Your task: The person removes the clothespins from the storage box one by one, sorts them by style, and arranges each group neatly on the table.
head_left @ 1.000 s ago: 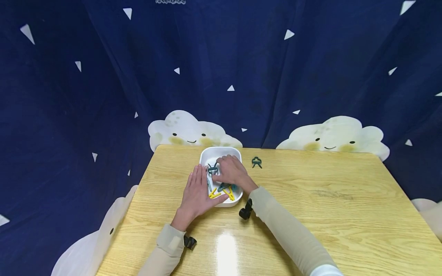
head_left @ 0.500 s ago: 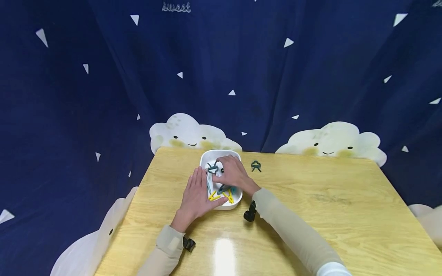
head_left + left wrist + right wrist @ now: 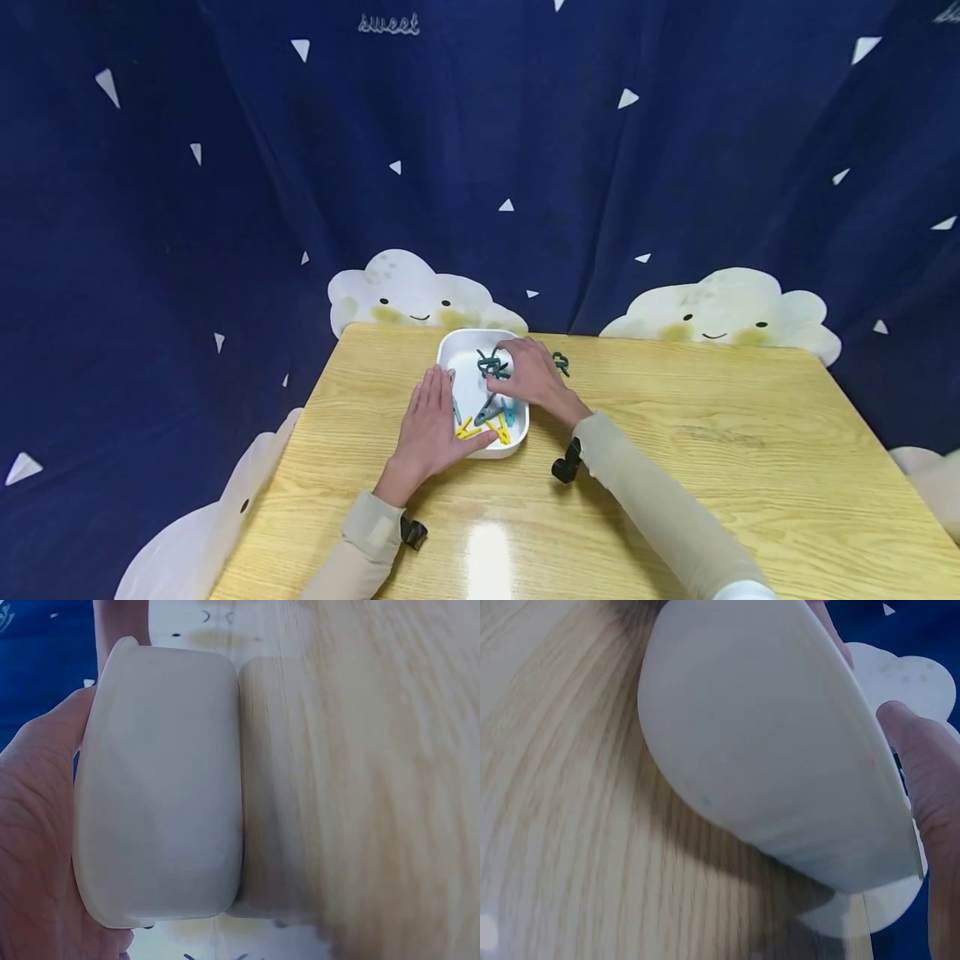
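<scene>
A white plastic box [image 3: 471, 385] stands on the table, holding several clothespins. My left hand [image 3: 432, 427] lies along its left side with straight fingers, the thumb reaching over the near rim. My right hand [image 3: 537, 375] reaches over the right rim, thumb and fingers pinching a dark green clothespin [image 3: 491, 364]; part of what it holds is hidden by the fingers. Nearer in the box lie yellow clothespins [image 3: 501, 430], a grey-green clothespin [image 3: 489, 412] and a light blue one [image 3: 509, 414]. In the left wrist view the box's outer wall [image 3: 161, 787] fills the middle.
Another dark green clothespin [image 3: 561, 362] lies on the wooden table [image 3: 697, 450] right of the box, partly hidden by my right hand. A dark blue curtain [image 3: 465, 108] with white clouds hangs behind the table's far edge.
My right hand has moved to the right inside the box, taking the dark green clothespin from the left wall toward the right. My left hand stays on the box.
</scene>
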### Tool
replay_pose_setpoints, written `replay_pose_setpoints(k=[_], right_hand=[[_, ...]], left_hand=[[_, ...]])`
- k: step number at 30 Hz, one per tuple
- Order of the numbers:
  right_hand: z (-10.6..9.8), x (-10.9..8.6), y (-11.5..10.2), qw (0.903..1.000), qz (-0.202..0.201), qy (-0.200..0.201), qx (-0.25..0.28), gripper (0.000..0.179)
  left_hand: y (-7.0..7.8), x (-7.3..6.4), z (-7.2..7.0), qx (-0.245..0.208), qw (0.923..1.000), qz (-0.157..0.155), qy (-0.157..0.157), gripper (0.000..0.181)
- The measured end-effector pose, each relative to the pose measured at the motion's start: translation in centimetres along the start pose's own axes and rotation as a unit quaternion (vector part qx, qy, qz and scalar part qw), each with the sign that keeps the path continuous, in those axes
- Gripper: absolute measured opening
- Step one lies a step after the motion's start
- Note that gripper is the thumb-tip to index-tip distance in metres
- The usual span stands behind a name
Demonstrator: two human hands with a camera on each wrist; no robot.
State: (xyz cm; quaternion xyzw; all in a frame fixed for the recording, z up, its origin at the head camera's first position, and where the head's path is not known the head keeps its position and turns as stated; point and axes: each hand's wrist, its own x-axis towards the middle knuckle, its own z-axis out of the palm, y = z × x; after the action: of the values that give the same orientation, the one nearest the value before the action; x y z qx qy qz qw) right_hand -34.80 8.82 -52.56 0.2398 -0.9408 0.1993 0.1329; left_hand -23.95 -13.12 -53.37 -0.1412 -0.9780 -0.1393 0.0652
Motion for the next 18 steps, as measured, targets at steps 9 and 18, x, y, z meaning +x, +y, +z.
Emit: replay_pose_setpoints(k=[9,18], right_hand=[[-1.1,-0.7,1.9,0.9998,0.009,0.013,-0.011,0.069],[-1.5,-1.2,3.4,0.9992,0.006,0.036,-0.014,0.069]], left_hand=[[0.0,0.1,0.1,0.005,1.0,-0.001,0.003,0.136],[-0.2,0.1,0.3,0.008,0.9999,-0.007,-0.001,0.138]])
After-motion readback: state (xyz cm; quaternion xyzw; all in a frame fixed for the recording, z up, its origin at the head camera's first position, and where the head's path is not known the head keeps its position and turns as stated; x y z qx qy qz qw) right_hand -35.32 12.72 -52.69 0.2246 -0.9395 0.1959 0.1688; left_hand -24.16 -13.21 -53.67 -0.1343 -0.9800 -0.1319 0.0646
